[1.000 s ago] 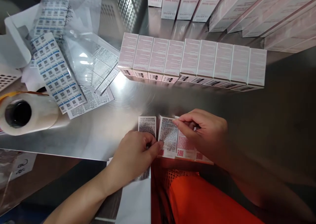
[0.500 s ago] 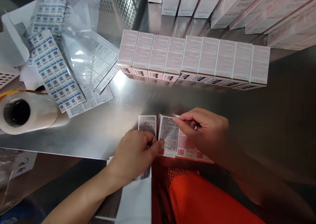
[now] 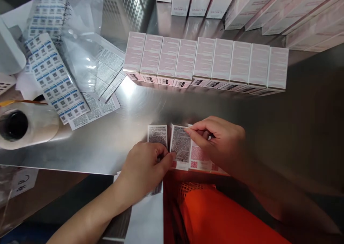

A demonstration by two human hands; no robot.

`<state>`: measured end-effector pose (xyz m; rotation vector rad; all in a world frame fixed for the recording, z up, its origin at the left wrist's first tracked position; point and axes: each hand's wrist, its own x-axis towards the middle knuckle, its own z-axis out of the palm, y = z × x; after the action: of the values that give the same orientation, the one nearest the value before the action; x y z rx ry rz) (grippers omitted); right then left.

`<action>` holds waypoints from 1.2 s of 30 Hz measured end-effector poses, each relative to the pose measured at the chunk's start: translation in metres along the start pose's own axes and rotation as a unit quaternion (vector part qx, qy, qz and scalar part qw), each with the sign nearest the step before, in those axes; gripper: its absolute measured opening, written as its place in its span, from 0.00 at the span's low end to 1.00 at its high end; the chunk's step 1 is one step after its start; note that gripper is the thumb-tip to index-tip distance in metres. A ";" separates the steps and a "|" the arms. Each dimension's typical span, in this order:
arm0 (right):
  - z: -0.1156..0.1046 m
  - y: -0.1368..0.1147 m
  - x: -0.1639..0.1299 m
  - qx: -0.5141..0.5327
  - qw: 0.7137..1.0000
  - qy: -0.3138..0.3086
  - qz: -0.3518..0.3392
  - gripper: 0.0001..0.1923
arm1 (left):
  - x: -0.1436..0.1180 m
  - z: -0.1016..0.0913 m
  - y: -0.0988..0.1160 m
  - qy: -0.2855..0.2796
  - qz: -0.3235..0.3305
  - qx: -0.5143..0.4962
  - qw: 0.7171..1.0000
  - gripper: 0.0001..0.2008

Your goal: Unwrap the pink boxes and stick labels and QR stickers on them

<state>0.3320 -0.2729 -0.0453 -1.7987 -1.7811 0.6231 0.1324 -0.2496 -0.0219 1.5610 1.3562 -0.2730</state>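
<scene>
A small pink box (image 3: 199, 158) is being held flat at the near edge of the steel table, its long side pointing away from the edge. A printed white label (image 3: 181, 144), dense with dark text, is being pressed onto its top face, covering the left part. Pink print and a small square code are being left showing on the right part. A second printed label strip (image 3: 157, 134) is lying just beside it on the left.

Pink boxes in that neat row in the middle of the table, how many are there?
9, side by side in one row across the metal table, beyond both hands. More pink boxes stand behind, cut off by the top edge.
</scene>
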 end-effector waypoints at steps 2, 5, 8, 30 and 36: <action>0.001 0.000 -0.001 0.004 1.000 0.006 -0.001 0.11 | 0.000 0.000 0.001 0.008 -0.004 0.019 1.000 0.19; 0.003 0.004 -0.003 0.023 0.999 0.037 0.028 0.05 | 0.000 0.001 0.002 0.020 -0.010 0.045 0.999 0.20; 0.002 0.010 -0.003 0.066 0.995 0.045 0.065 0.12 | 0.000 0.001 0.002 0.023 -0.005 0.044 0.999 0.20; -0.009 -0.014 0.030 -0.118 0.985 -0.124 -0.036 0.23 | -0.001 0.004 -0.002 0.066 0.050 0.007 0.997 0.17; -0.008 -0.015 0.011 -0.191 0.970 -0.104 -0.109 0.37 | -0.001 0.003 -0.004 0.068 0.052 0.001 0.996 0.17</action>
<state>0.3266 -0.2629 -0.0292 -1.7894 -2.3339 0.4113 0.1303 -0.2530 -0.0245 1.6711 1.3732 -0.1059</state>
